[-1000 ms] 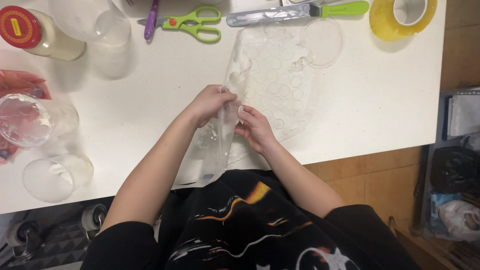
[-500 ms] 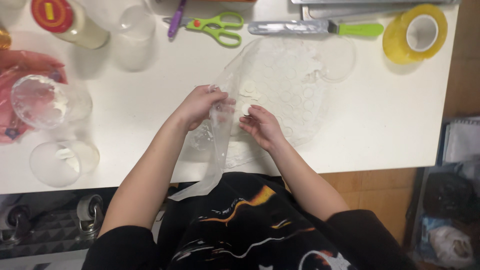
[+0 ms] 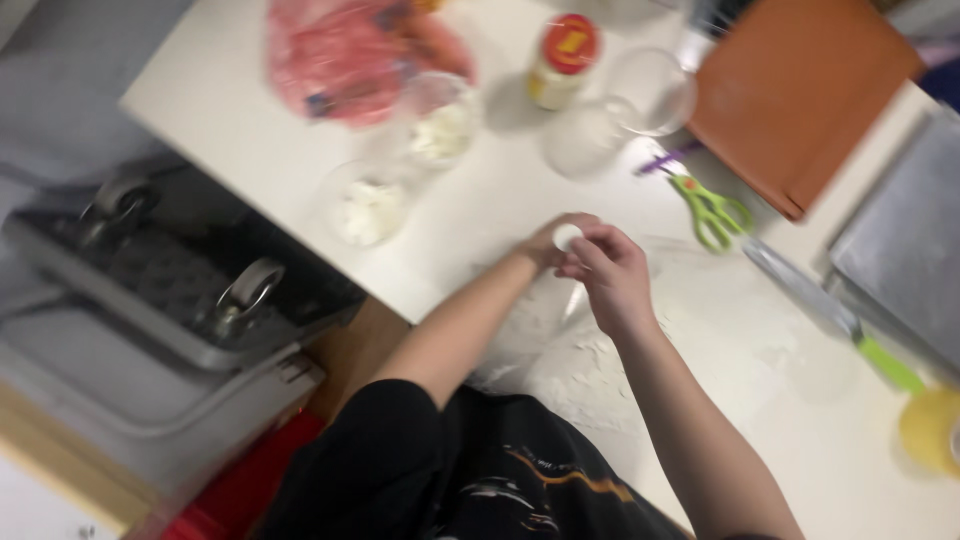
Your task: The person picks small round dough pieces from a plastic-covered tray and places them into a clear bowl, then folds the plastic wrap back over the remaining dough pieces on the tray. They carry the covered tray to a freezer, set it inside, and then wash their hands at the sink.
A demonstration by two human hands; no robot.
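Note:
My left hand [image 3: 545, 245] and my right hand [image 3: 612, 278] meet fingertip to fingertip above the white table [image 3: 500, 190]. Between the fingers of both sits a small white round piece [image 3: 567, 236]. The view is blurred, so I cannot make out what the piece is. A clear bubbled plastic sheet [image 3: 570, 370] lies on the table under my wrists and forearms.
Green scissors [image 3: 712, 212], a green-handled knife [image 3: 840, 320] and a yellow tape roll [image 3: 935, 430] lie to the right. An orange board [image 3: 800, 90] and grey tray [image 3: 910, 250] are beyond. A red-lidded jar [image 3: 562, 60], clear cups [image 3: 655, 90], two bowls [image 3: 370, 200] and a pink bag [image 3: 340, 55] stand farther off. A wheeled cart [image 3: 200, 290] is beside the table's edge.
The view has swung and tilted sharply. My hands have let the plastic sheet drop to the table and now pinch a small white round piece between them.

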